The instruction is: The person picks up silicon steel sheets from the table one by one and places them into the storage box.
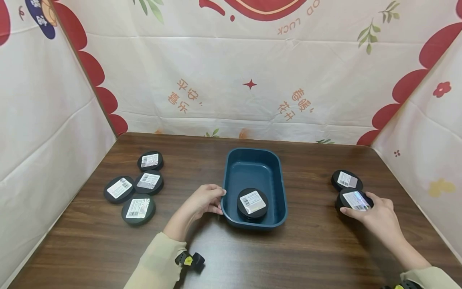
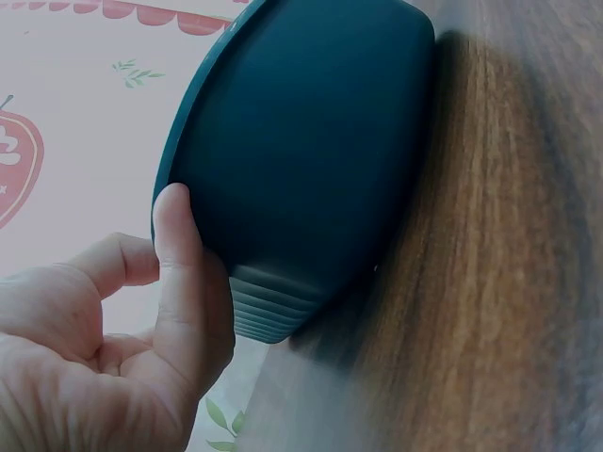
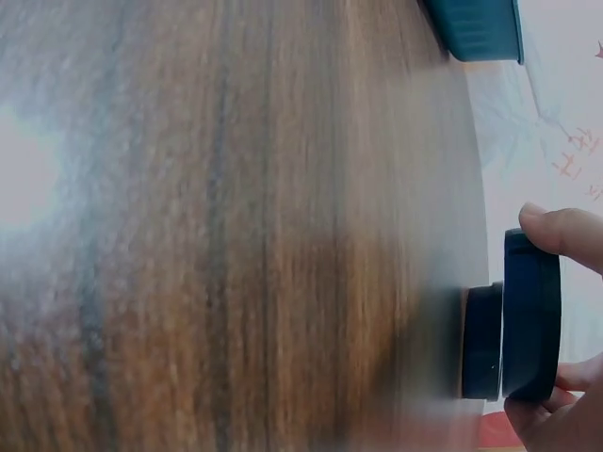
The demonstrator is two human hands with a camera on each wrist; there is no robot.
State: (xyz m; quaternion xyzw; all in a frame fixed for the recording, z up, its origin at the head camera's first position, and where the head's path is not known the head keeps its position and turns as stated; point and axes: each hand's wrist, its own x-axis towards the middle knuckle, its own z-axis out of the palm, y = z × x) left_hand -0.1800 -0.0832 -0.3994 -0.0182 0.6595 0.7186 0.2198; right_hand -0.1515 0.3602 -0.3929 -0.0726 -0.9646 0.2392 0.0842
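At the left rim of a dark blue plastic bin (image 1: 252, 156), my left hand (image 1: 205, 200) pinches the edge between thumb and fingers; the left wrist view has the bin's outer wall up close. Inside the bin, toward its near end, lies a round black tin (image 1: 252, 202) with a white label. On the right, my right hand (image 1: 382, 216) grips another labelled round black tin (image 1: 355, 198) by its sides. In the right wrist view this held tin (image 3: 532, 315) is raised off the table. Just behind it, a second tin (image 1: 346, 179) sits on the table.
Several labelled round tins (image 1: 138, 208) lie grouped on the left of the brown wooden table (image 1: 306, 253). White printed cloth (image 1: 231, 80) hangs along the back and both sides of the tabletop. The bin stands in the middle, between the tin groups.
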